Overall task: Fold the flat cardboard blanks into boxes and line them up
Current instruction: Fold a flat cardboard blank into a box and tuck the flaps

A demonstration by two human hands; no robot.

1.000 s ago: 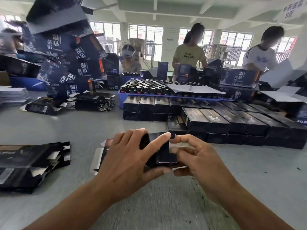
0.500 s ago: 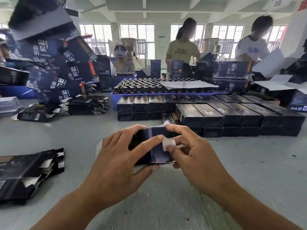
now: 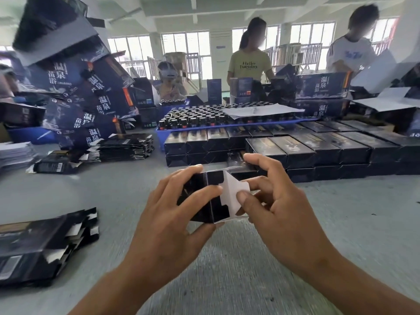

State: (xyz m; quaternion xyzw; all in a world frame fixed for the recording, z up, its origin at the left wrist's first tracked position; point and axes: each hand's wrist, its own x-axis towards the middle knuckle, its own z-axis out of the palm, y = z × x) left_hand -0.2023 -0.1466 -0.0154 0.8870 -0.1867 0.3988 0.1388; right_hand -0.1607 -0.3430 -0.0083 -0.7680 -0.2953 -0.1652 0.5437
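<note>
One half-folded box (image 3: 205,196) gripped in left hand (image 3: 172,214), white flap (image 3: 231,192) pinched by right hand (image 3: 279,208) fingers (image 3: 242,197). Beyond the fingers, two rows of finished boxes (image 3: 306,151); left of them, one stack of flat blanks (image 3: 38,244).

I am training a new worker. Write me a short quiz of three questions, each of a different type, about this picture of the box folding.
1. True or false: the left hand holds the small black cardboard box while the right hand works on its white end flap.
2. Multiple choice: where is the nearest stack of flat black cardboard blanks? A) on the grey table at the lower left; B) on top of the finished boxes; C) inside the blue tray.
3. Fill in: the rows of finished black boxes stand directly in front of the blue ____ of dark bottles.

Key: 1 true; 2 A; 3 tray.
</note>
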